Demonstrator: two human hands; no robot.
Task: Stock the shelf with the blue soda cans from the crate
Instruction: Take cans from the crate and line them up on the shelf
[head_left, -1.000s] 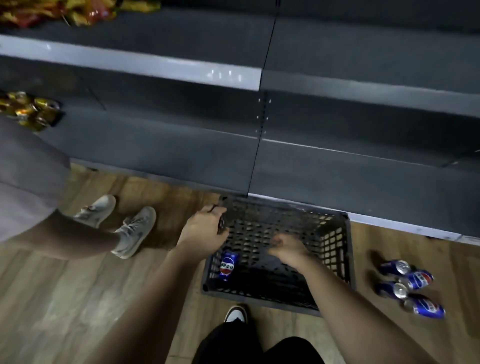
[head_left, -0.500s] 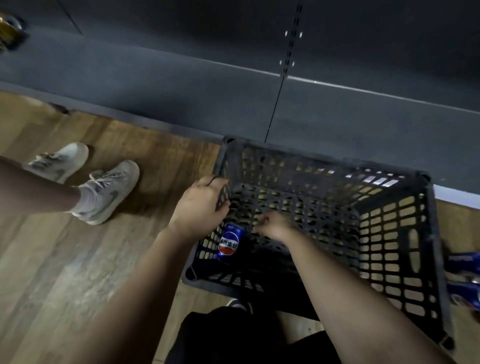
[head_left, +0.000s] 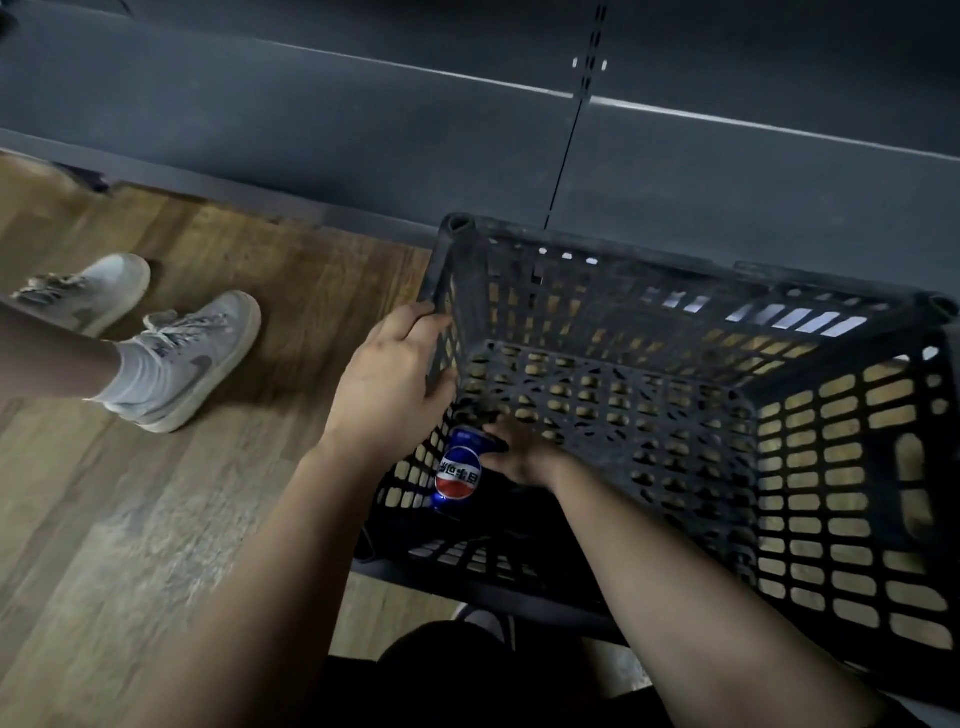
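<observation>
A black plastic crate (head_left: 857, 467) stands on the wooden floor against the dark shelf base (head_left: 311, 135). One blue soda can (head_left: 458, 470) lies in the crate's near left corner. My left hand (head_left: 387, 382) grips the crate's left rim, fingers curled over the wall. My right hand (head_left: 519, 454) reaches down inside the crate and its fingers close around the can's upper end; the fingertips are partly hidden behind the can.
Another person's leg and two grey sneakers (head_left: 192, 358) stand on the floor to the left of the crate. My own shoe tip (head_left: 483, 621) shows below the crate. The dark lower shelf board (head_left: 727, 171) runs behind the crate.
The view has dropped and closed in on the crate. My right hand has gone deeper and leftward onto the can. The left hand keeps its hold on the rim.
</observation>
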